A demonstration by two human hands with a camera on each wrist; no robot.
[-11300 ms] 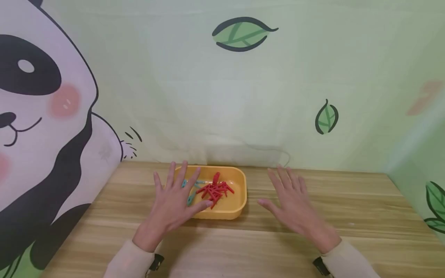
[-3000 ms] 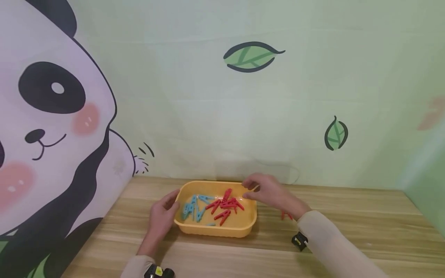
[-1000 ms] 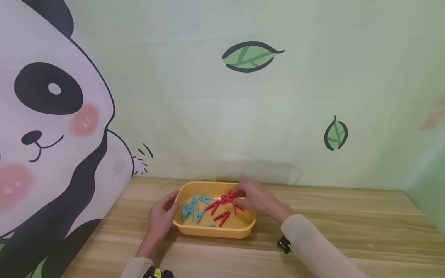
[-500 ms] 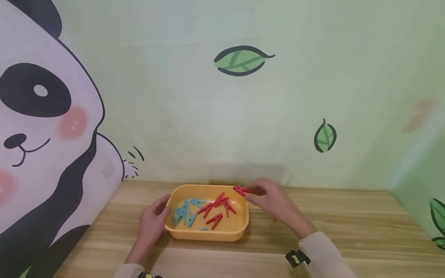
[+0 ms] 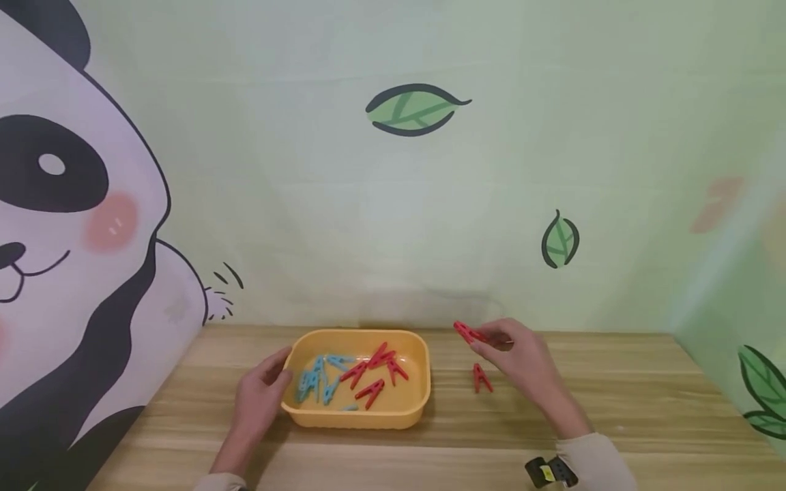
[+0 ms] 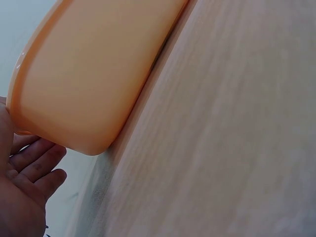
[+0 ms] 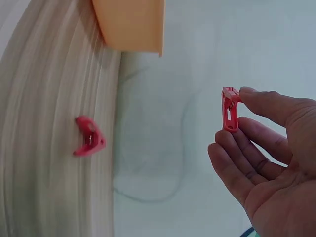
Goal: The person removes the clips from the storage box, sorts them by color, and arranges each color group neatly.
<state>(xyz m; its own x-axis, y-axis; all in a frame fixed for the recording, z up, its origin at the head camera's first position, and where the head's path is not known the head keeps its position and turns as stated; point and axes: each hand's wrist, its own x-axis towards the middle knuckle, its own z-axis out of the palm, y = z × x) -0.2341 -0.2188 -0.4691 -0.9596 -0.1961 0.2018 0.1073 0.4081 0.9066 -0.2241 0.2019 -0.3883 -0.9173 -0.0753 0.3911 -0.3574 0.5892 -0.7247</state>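
At its left end, the yellow plastic basket [image 5: 356, 420] is held by my left hand [image 5: 258, 399]; in the left wrist view the fingers [image 6: 42, 163] lie along its outer end, with the thumb side at the rim. Inside the basket are several blue clothespins [image 5: 329, 390] on the left and several red clothespins [image 5: 371, 393] toward the right. My right hand [image 5: 522, 354] pinches a red clothespin [image 7: 230, 109] between thumb and fingertips, raised above the table to the right of the basket. Below that hand, another red clothespin [image 5: 482, 378] lies on the table.
The wooden table [image 5: 589, 389] ends at a pale green cloth backdrop [image 5: 307, 204] printed with a panda and leaves. The backdrop stands close behind the basket. A small blue piece [image 5: 349, 408] lies near the basket's front wall.
My right hand has lifted a red clothespin out of the basket and moved right, past its rim. The left hand stays at the basket's left end. The head view has shifted slightly.
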